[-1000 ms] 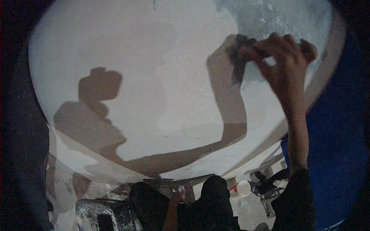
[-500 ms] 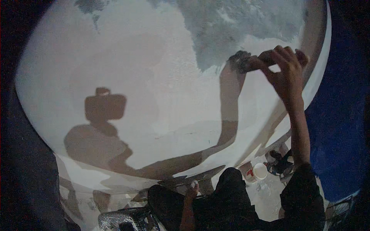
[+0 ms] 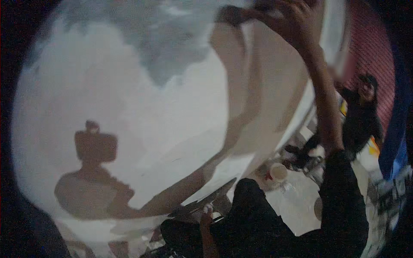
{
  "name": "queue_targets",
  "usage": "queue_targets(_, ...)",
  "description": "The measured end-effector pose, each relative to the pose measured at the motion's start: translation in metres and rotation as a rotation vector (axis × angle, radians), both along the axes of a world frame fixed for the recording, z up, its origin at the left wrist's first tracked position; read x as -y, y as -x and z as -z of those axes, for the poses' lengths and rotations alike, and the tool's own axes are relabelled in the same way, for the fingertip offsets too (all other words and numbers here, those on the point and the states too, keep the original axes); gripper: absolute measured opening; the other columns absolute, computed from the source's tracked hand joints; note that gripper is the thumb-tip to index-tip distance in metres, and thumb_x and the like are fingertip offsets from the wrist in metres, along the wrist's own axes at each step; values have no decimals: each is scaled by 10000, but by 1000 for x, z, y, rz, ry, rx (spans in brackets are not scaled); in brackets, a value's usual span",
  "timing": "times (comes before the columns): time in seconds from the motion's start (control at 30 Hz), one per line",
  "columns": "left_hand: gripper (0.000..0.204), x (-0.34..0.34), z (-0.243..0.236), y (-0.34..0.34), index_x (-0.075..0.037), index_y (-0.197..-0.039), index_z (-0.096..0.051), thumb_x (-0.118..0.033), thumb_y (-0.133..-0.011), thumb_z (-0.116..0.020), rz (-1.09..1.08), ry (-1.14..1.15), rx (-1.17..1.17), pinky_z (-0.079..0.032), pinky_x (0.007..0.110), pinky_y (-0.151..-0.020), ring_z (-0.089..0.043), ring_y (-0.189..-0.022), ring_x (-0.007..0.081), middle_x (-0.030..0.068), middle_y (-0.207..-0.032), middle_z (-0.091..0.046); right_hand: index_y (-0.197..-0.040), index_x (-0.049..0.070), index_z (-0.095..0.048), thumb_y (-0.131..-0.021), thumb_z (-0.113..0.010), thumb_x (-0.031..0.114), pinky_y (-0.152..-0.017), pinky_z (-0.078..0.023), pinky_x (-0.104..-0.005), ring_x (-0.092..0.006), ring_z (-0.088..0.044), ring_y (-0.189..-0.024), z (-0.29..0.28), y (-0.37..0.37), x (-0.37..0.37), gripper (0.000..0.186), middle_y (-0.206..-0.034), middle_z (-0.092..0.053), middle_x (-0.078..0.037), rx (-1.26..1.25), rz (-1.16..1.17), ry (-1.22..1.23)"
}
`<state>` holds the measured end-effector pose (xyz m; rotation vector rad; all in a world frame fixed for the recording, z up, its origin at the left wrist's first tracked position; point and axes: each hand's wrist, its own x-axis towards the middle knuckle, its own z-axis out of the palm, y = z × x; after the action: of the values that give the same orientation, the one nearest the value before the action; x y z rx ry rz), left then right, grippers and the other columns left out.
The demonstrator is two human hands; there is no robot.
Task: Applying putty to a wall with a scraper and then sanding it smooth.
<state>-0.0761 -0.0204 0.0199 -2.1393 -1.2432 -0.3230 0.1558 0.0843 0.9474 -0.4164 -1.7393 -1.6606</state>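
A large, smooth white curved panel (image 3: 185, 112) with uneven grey patches (image 3: 159, 47) fills most of the view. My right hand (image 3: 297, 19) is raised against its upper right part, fingers bent, beside its own dark shadow. Whatever lies under those fingers is hidden. Low in the middle, my left hand (image 3: 207, 218) rests beside my dark-clothed leg, its fingers closed around a small white thing (image 3: 208, 207) too small to name.
A white bucket (image 3: 278, 172) with a red mark stands on the pale floor (image 3: 297, 206) right of my knee. Another person (image 3: 363, 112) in dark clothes is at the right, before a red ribbed wall (image 3: 372, 51). Blue sheeting (image 3: 393, 137) hangs at the far right.
The view has swung right, bringing the other person and the red wall into sight. My right hand now appears higher and farther left against the panel. My left hand stays low by my leg.
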Motion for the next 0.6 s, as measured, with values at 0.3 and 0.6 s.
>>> queue_targets(0.3,539,-30,-20,7,-99,-1467,-367,-283,-969,-461,177,-139,128,-423,294,-553,-498,-593,147,72,-840,-593,-760,76,-666,-724,-750,192,-711,-464,-407,-257,-570,-779,-24,26,7,147,-831,-625,-50,195,-27,75)
queue_targets(0.6,505,-52,9,-11,-105,-1434,-424,-315,-976,-450,395,-104,220,-439,345,-605,-509,-664,183,121,-1076,-591,-659,144,-626,-632,-703,197,-798,-352,-460,-218,-523,-790,11,20,-20,98,-730,-565,-24,351,11,-72)
